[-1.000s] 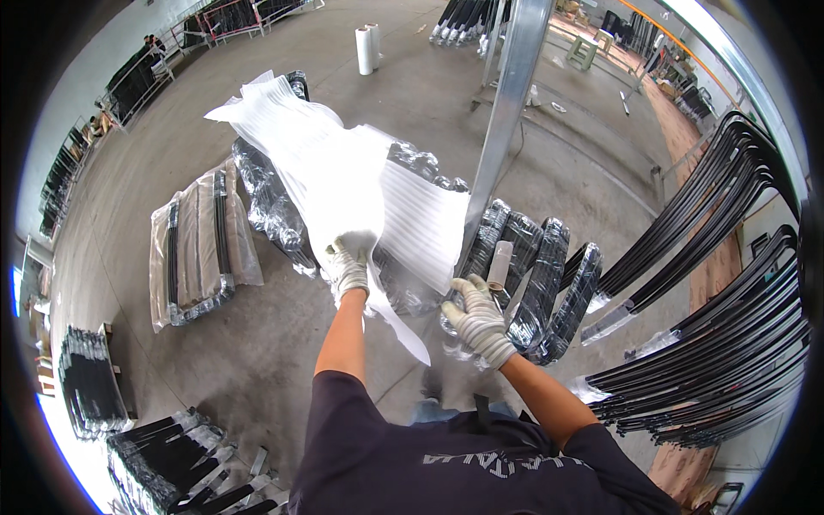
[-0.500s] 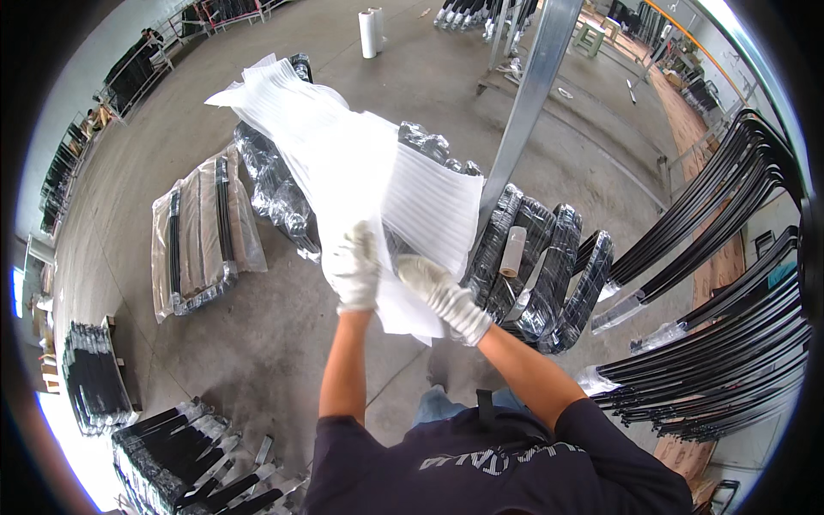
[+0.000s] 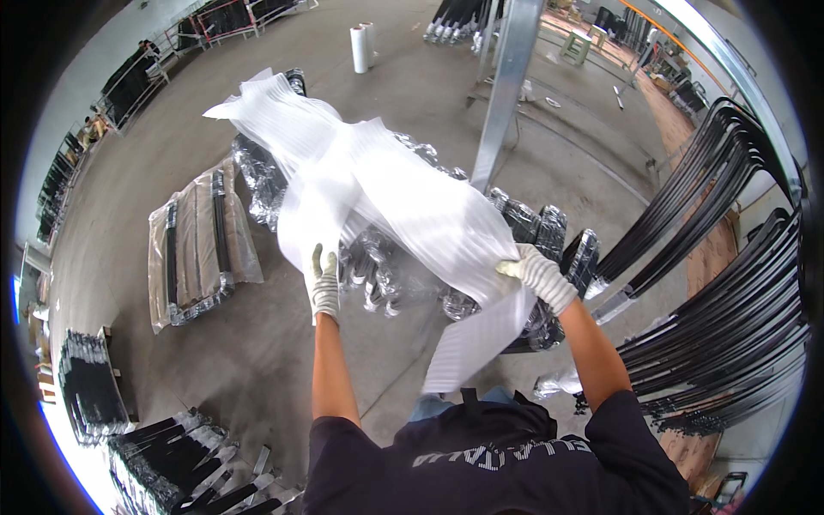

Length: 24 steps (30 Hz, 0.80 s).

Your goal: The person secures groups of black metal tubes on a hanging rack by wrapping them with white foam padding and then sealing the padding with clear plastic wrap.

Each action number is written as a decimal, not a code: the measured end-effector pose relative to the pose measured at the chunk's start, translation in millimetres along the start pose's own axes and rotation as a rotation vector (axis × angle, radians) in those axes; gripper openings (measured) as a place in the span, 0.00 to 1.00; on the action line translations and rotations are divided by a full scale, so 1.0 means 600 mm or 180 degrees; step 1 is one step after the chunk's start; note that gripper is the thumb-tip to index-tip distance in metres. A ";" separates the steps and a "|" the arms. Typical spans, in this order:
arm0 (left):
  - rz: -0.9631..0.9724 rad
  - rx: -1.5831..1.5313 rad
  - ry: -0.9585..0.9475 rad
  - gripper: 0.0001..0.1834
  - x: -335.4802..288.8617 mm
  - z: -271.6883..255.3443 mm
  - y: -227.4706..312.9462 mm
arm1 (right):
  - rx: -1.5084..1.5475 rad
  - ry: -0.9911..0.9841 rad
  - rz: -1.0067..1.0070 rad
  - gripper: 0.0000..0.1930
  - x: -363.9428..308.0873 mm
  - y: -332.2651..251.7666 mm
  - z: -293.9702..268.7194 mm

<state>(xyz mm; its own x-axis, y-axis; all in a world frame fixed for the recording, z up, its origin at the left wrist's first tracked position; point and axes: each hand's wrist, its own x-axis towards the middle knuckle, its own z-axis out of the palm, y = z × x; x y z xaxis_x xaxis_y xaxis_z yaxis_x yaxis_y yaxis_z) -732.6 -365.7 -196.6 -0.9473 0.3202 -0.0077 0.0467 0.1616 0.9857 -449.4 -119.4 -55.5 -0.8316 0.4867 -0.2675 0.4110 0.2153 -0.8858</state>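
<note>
The right hand (image 3: 541,273) is pinching the white sheet (image 3: 421,197) over the shiny bundles (image 3: 374,266), maybe keeping it spread; I can't tell if the left hand (image 3: 324,285) is gripping.

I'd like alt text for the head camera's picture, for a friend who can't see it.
A gloved right hand grips white sheeting draped over plastic-wrapped bundles, with the gloved left hand at its near edge. Curved black bars fan out at right; a brown package lies on the grey floor at left.

Concrete floor (image 3: 421,90) and massed black rods (image 3: 712,335) mark a workshop.
</note>
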 end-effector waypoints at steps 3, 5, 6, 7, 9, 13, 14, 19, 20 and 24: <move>-0.0599 -0.1280 -0.0946 0.16 -0.033 0.029 0.031 | 0.0744 -0.0162 0.0381 0.21 -0.039 0.008 -0.045; -0.1167 -0.0786 -0.1871 0.12 -0.075 0.068 0.063 | 0.1057 -0.0078 0.0543 0.22 -0.067 0.006 -0.063; -0.1140 -0.0854 -0.2714 0.22 -0.104 0.093 0.054 | 0.1170 -0.0131 0.0487 0.22 -0.079 0.009 -0.074; -0.1093 -0.0913 -0.3558 0.33 -0.138 0.115 0.033 | 0.1199 -0.0193 0.0397 0.23 -0.091 0.020 -0.082; -0.1053 -0.1367 -0.4355 0.47 -0.211 0.154 0.036 | 0.1409 -0.0322 0.0586 0.23 -0.116 0.039 -0.090; -0.1545 -0.2233 -0.3278 0.48 -0.263 0.225 0.115 | 0.1503 -0.0457 0.0688 0.24 -0.185 0.082 -0.108; -0.1676 -0.2512 -0.2946 0.46 -0.276 0.239 0.167 | 0.1542 -0.0512 0.0668 0.23 -0.207 0.096 -0.113; -0.1728 -0.3450 -0.3157 0.42 -0.311 0.266 0.226 | 0.1547 -0.0516 0.0515 0.18 -0.291 0.087 -0.116; -0.1551 -0.3265 -0.2876 0.42 -0.333 0.277 0.229 | 0.0938 -0.0650 0.0536 0.18 -0.308 0.097 -0.121; -0.1617 -0.3158 -0.2225 0.30 -0.361 0.297 0.245 | -0.0025 -0.1701 0.1181 0.21 -0.382 0.146 -0.137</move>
<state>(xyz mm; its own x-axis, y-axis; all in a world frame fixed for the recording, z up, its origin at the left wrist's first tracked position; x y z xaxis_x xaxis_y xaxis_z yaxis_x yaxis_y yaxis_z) -464.2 -245.2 -79.7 -0.4134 0.8880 -0.2013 -0.7987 -0.2474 0.5486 -192.0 -142.6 -40.9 -0.7043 0.0420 -0.7087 0.7077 0.1211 -0.6961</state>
